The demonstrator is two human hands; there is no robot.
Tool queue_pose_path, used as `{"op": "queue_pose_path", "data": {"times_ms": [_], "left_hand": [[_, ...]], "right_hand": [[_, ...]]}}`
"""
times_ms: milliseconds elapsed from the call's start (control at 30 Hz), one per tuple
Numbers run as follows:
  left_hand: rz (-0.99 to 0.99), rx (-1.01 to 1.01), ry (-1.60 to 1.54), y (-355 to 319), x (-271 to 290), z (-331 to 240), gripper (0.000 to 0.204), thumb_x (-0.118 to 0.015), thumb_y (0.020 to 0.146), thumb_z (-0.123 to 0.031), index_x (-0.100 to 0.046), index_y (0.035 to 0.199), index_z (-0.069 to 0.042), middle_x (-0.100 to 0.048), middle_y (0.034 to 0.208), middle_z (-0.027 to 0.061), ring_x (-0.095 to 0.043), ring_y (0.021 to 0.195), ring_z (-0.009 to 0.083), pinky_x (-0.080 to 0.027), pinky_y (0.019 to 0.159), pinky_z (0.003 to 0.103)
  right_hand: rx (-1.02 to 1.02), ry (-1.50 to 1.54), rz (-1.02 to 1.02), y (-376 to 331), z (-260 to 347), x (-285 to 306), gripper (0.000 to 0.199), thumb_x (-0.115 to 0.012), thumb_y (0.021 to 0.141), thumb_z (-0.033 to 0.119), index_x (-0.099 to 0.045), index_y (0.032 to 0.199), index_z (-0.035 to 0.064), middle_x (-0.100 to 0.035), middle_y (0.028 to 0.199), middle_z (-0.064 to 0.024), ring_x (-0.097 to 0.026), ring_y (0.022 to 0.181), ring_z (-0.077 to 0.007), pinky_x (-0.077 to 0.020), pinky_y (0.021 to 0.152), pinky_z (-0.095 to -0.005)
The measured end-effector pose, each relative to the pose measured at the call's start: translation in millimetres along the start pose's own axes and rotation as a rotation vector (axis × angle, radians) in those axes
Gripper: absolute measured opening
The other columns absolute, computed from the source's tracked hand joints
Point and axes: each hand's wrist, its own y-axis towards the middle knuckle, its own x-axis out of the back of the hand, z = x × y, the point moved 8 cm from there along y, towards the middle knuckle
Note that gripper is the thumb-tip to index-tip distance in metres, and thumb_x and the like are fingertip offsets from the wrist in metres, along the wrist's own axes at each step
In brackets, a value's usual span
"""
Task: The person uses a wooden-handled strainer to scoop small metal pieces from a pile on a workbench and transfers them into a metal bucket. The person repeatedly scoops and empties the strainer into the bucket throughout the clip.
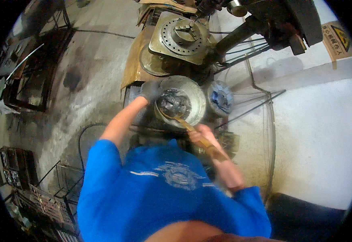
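Note:
A round metal bucket (199,96) stands in front of me, with dark, shiny grey pieces (175,103) lying in it. My left hand (151,91), in a dark glove, is at the bucket's left rim; its fingers are smeared and I cannot make out their grip. Bare and closed, my right hand (200,134) grips a long yellow-brown wooden handle (185,124). That handle slants from my right forearm over the near rim, and its far end reaches in among the pieces. What kind of tool it is cannot be told.
Beyond the bucket is a drilling machine's table with a round, holed plate and chuck (184,35). A second container with blue lining (221,98) stands right of the bucket, near the white wall (305,133). Metal racks (42,76) stand on the left, and a cable (103,32) crosses the floor.

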Motion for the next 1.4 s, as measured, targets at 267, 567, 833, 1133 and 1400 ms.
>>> {"op": "queue_pose_path", "data": {"times_ms": [267, 567, 833, 1133, 1400], "left_hand": [[-0.002, 0.065, -0.114, -5.8, 10.9, -1.9, 0.036, -0.052, 0.075, -0.037, -0.059, 0.102, -0.013, -0.060, 0.090, 0.0175, -0.058, 0.084, 0.0341, -0.045, 0.073, 0.041], [0.022, 0.030, -0.077, -4.5, 6.5, -2.5, 0.033, -0.053, 0.077, -0.033, -0.060, 0.103, -0.013, -0.061, 0.091, 0.0157, -0.058, 0.084, 0.0336, -0.046, 0.073, 0.040], [0.037, 0.038, -0.055, -1.7, 2.6, -6.7, 0.033, -0.053, 0.077, -0.031, -0.060, 0.102, -0.012, -0.060, 0.092, 0.0169, -0.058, 0.085, 0.0338, -0.046, 0.074, 0.040], [0.079, 0.051, -0.078, -13.5, 20.4, -34.2, 0.049, -0.059, 0.073, -0.042, -0.058, 0.105, -0.004, -0.060, 0.100, 0.0168, -0.058, 0.092, 0.0310, -0.046, 0.079, 0.037], [0.043, 0.142, -0.075, -11.7, 13.9, -16.0, 0.038, -0.051, 0.077, -0.036, -0.059, 0.104, -0.011, -0.060, 0.096, 0.0161, -0.059, 0.088, 0.0321, -0.046, 0.077, 0.038]], "right_hand": [[0.207, -0.416, -0.233, -82.3, -34.3, -53.4, 0.022, -0.036, 0.080, 0.009, -0.044, 0.099, 0.0008, -0.036, 0.065, 0.0028, -0.031, 0.044, -0.0033, -0.0256, 0.041, -0.0210], [0.289, -0.361, -0.120, -136.9, -71.7, -29.3, 0.043, -0.041, 0.063, -0.001, -0.047, 0.105, -0.0002, -0.038, 0.066, 0.0006, -0.033, 0.044, -0.0053, -0.0282, 0.036, -0.0213], [0.306, -0.447, -0.027, -144.4, -79.8, 14.8, 0.048, -0.059, 0.072, 0.021, -0.044, 0.114, 0.0021, -0.037, 0.065, 0.0016, -0.033, 0.042, -0.0056, -0.0299, 0.034, -0.0228], [0.263, -0.325, -0.034, -150.5, -74.4, 65.1, 0.061, -0.066, 0.065, 0.019, -0.041, 0.118, 0.0016, -0.039, 0.066, -0.0017, -0.035, 0.043, -0.0078, -0.0321, 0.036, -0.0251], [0.228, -0.466, -0.040, -150.0, -60.4, 58.4, 0.059, -0.061, 0.070, 0.023, -0.039, 0.120, 0.0000, -0.038, 0.065, -0.0021, -0.034, 0.042, -0.0073, -0.0303, 0.035, -0.0247]]}}
